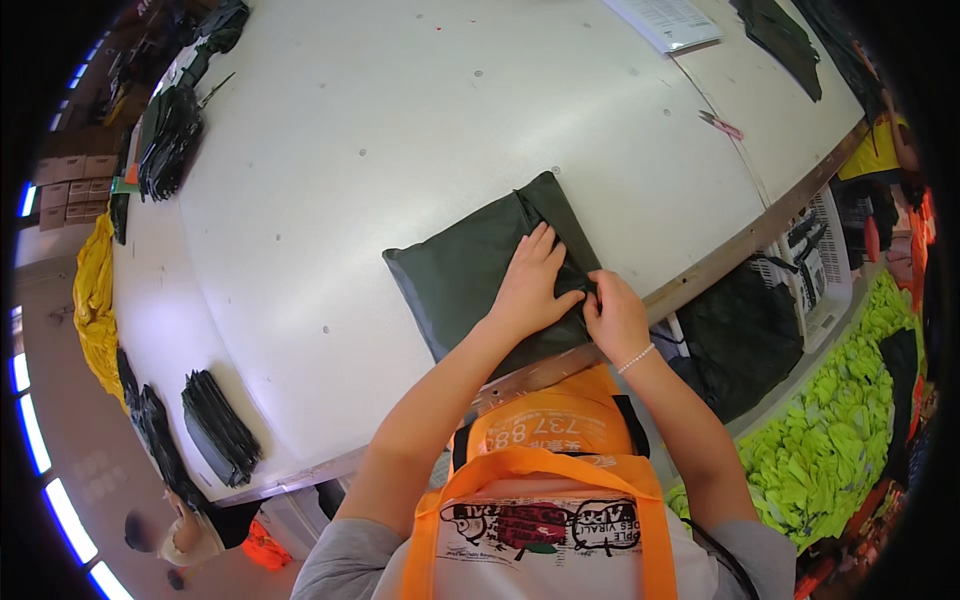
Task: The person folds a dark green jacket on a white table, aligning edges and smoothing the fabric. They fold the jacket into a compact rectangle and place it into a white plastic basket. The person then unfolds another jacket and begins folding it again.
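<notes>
At the bottom centre of the frame, nearest the camera, the person wears an orange apron (550, 425) over a pale printed shirt. Just above it, a dark green folded piece (455, 275) lies flat, slightly turned, at the near edge of the white surface (300, 250). The left hand (533, 285) rests on its right part, palm down, with the fingers extended and fairly close together along a crease and the thumb pointing toward the other hand. The right hand (615, 318), a beaded bracelet at its wrist, is at the piece's right edge; its fingers are bent, pinching the dark material between index finger and thumb, just beside the left thumb. Right of the hands, below the surface's edge, sits a dark bundle (745, 340), with a heap of yellow-green cloth (810, 430) at the lower right. At the lower left, a dark stack (220, 430) lies on the surface. Farther off, red-handled snips (722, 125) lie at the upper right, below white papers (665, 22). Another dark stack (168, 145) lies at the upper left, with cartons (75, 190) beyond it.
</notes>
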